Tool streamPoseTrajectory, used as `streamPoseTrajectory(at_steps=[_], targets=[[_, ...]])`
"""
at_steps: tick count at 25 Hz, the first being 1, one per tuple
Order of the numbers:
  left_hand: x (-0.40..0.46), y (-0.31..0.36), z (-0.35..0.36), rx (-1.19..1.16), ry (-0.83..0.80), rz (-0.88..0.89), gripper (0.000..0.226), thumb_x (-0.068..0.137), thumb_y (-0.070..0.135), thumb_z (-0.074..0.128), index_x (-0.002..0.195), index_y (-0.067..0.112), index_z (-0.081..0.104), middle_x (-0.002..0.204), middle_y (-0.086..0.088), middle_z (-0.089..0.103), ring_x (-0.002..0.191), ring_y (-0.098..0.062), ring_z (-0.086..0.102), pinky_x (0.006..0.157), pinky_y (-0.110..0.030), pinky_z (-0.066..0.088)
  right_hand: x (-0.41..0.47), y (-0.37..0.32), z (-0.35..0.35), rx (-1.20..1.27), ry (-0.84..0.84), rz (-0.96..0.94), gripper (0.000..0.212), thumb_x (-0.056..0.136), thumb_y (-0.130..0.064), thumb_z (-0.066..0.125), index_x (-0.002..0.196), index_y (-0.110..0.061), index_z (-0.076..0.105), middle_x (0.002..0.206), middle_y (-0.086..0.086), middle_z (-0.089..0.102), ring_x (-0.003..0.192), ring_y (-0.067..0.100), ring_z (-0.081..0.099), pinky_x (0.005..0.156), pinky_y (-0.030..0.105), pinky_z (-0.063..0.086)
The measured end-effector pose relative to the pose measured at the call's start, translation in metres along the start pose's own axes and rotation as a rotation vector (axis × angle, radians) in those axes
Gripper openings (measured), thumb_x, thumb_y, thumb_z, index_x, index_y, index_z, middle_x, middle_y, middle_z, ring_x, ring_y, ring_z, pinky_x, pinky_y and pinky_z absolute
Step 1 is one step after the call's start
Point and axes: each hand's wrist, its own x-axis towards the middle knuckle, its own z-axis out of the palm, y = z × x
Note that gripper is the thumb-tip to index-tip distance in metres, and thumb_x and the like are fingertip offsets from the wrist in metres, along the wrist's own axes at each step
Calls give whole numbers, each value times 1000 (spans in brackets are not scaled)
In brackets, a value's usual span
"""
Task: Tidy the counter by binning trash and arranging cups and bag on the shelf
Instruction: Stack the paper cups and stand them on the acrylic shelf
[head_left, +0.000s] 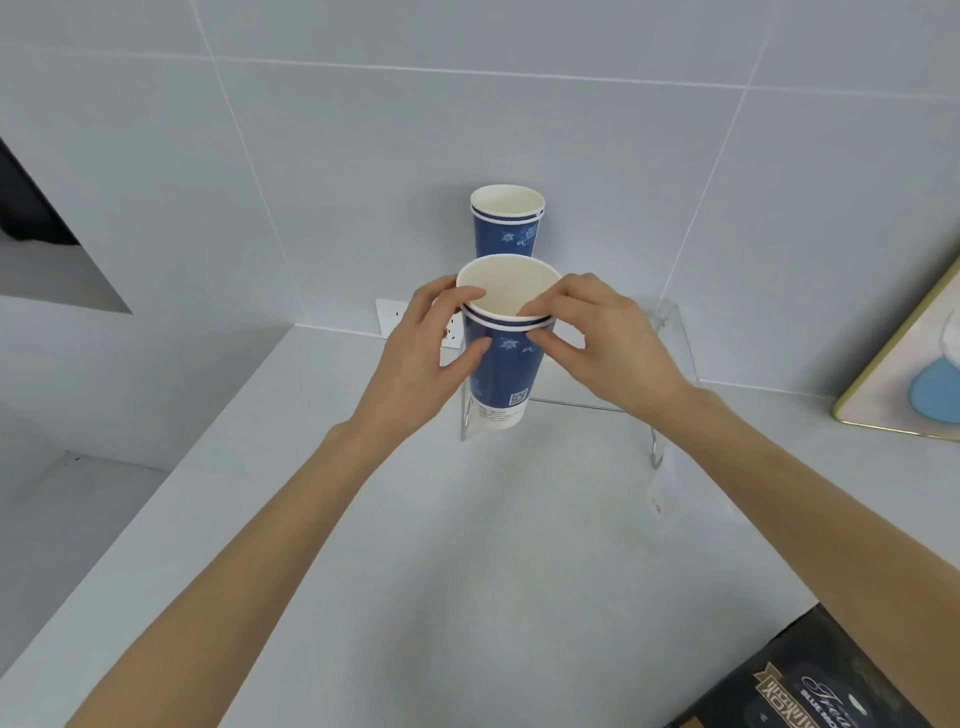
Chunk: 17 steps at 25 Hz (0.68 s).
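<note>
Head view: we hold a nested pair of blue paper cups upright with both hands, above the worktop near its back edge. Our left hand curls round the left wall — thumb on the blue side, fingers at the rim. Our right hand pinches the rim on the right. A second stack of blue cups stands behind, on the clear shelf. A black bag lies at the worktop's front right corner.
</note>
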Motion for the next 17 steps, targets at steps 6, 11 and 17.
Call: streamPoseTrajectory(at_steps=[6, 11, 17], targets=[[45, -10, 7, 29, 7, -10, 36, 86, 10, 56, 121, 10, 48, 135, -11, 45, 116, -22, 52, 89, -23, 42, 39, 22, 1, -33, -67, 94, 22, 85, -10, 58, 107, -10, 64, 111, 8, 63, 109, 28, 53, 84, 43, 48], [70, -25, 21, 9, 21, -68, 34, 87, 11, 55, 120, 5, 48, 133, -15, 45, 114, -26, 54, 90, -27, 45, 62, 38, 19, -32, -112, 143, 24, 86, -7, 55, 110, -8, 62, 117, 9, 61, 112, 27, 51, 86, 40, 46], [86, -40, 31, -8, 13, -89, 35, 87, 11, 56, 120, 5, 48, 132, -16, 46, 112, -25, 54, 88, -27, 45, 74, 55, 35, 9, -107, 172, 24, 87, -7, 54, 110, -6, 61, 116, 10, 62, 112, 28, 52, 85, 42, 48]])
